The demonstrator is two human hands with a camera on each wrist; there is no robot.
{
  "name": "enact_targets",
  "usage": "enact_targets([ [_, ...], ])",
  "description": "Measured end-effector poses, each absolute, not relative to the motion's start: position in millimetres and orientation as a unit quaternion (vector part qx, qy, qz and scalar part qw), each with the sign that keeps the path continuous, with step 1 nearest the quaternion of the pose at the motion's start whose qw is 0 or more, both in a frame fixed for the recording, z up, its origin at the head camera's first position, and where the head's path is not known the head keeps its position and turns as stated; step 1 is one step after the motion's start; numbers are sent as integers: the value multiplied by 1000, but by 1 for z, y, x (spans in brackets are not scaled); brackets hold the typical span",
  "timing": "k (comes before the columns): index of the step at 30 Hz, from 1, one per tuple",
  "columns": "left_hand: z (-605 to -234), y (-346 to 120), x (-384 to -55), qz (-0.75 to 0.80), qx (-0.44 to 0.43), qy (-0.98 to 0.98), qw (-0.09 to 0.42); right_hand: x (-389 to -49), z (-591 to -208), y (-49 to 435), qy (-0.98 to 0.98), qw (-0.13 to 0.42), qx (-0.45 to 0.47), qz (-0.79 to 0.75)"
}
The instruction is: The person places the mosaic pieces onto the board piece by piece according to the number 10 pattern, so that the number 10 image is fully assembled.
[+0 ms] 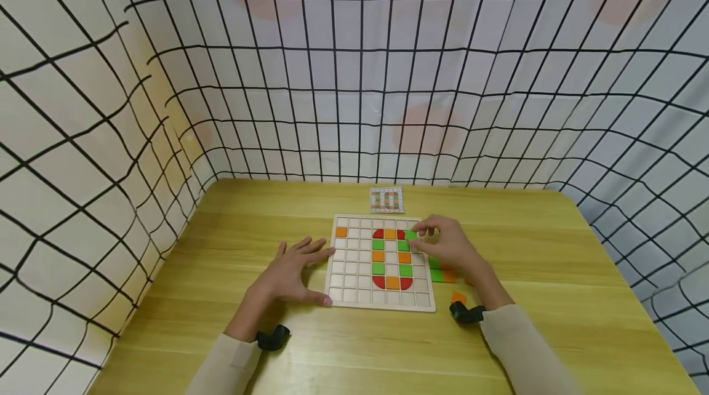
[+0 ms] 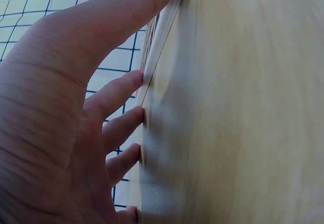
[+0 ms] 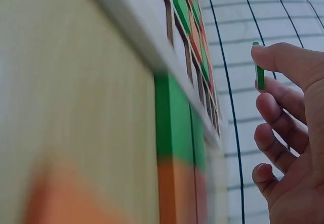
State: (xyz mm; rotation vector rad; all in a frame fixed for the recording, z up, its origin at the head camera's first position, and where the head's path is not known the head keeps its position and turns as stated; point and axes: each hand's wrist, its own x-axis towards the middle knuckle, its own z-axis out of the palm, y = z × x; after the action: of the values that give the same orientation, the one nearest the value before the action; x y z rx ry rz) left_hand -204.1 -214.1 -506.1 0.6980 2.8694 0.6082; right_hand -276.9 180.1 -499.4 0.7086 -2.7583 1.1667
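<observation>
Loose tiles (image 1: 437,275) part-hidden by right wrist (image 1: 488,284); green square tile (image 1: 410,235) pinched by right hand (image 1: 450,244); left hand (image 1: 289,273) splayed against grid board (image 1: 351,267).

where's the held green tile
In the head view, the green tile is pinched in the right hand near the far right corner of the board, by a red tile.

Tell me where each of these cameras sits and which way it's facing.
Head: worn on the head, facing forward and down at the grid board; left hand, right hand and sleeves show.
Left wrist: on that wrist, looking past the left hand along the tabletop and board's edge.
Right wrist: on that wrist, facing the board's edge and checked backdrop; the right hand pinches a green tile.
Shared: head and right wrist both show that tile.
</observation>
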Motion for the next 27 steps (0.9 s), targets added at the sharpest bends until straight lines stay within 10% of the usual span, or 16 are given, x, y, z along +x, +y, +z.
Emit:
enact_targets([
  [27, -507, -214, -207, 197, 224, 951, 75, -298, -507, 58, -897, -31, 207, 390],
])
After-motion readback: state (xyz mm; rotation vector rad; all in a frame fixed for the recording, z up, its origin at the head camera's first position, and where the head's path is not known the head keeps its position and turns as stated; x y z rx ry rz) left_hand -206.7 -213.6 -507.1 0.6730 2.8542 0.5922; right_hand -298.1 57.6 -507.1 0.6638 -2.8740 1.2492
